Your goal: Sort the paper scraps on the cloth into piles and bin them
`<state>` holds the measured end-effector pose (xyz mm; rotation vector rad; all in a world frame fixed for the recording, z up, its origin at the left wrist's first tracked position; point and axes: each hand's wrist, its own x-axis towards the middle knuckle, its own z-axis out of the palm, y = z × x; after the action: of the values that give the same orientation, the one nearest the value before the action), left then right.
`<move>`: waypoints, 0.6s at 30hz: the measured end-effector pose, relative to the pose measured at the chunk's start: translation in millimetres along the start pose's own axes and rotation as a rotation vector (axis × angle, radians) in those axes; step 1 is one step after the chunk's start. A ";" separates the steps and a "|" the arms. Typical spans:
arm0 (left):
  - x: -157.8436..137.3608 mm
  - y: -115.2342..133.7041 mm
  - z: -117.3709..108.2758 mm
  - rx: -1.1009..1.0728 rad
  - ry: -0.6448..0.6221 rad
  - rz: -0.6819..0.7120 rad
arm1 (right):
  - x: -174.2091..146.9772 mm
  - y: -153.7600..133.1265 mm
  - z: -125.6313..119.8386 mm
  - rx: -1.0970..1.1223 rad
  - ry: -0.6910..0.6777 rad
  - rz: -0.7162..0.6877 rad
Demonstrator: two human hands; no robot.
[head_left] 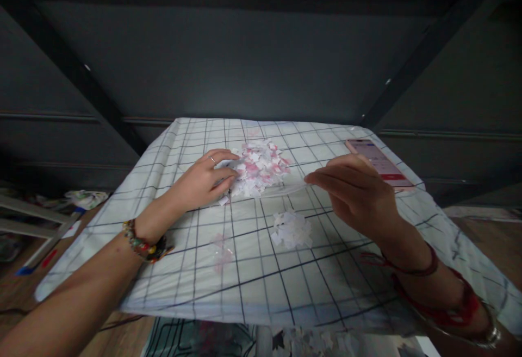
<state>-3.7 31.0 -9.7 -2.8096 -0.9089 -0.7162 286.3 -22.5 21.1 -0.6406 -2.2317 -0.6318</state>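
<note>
from where i stand, the person's left hand (212,177) reaches in from the left of the frame, its fingers parted and loosely bent, with the tips touching the left edge of a heap of white and pink paper scraps (261,167) at the middle of the frame. the right hand (354,191), right of centre, has its fingers bunched, tips drawn together at the end of a thin see-through strip (281,189) along the heap's near edge; i cannot tell whether they pinch it. below, a smaller pile of whitish scraps (291,230) sits just under the middle of the frame, and left of that lie some pale pink see-through bits (221,254). everything rests on a white cloth with dark grid lines (253,286). a phone (381,164), its screen lit, lies beyond the right hand at the right of the frame. a beaded bracelet (141,243) circles the left wrist, and red cords (411,270) circle the right. dark panelling (244,47) fills the top of the frame, and more scraps (318,343) show beneath the table at the bottom edge.
</note>
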 end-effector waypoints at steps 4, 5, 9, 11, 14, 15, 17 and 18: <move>0.2 2.7 0.1 -0.058 -0.028 0.037 | -3.3 5.2 -7.5 -0.010 0.046 0.092; 0.4 3.5 0.3 -0.078 -0.044 0.058 | -4.1 6.2 -8.0 -0.016 0.055 0.110; 1.4 4.1 1.1 -0.104 -0.067 0.119 | -4.8 7.2 -5.9 0.002 0.009 0.085; 1.2 2.4 0.6 -0.077 -0.043 0.104 | -3.7 5.8 -5.1 0.046 -0.031 0.040; 0.3 -0.5 -1.2 -0.038 -0.024 0.062 | -1.7 2.0 -5.2 0.103 -0.034 0.000; 0.1 -1.1 -1.9 -0.029 -0.026 0.049 | -1.2 0.6 -5.1 0.108 -0.021 0.004; 0.0 -1.4 -3.0 -0.020 -0.038 0.031 | -0.3 -2.2 -4.0 0.092 0.010 0.024; 0.1 -1.3 -3.3 -0.020 -0.042 0.025 | 0.1 -3.6 -2.9 0.075 0.027 0.033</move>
<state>-5.7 31.3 -6.8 -2.8589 -0.8757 -0.6687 285.5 -26.9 22.1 -0.6264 -2.2042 -0.5339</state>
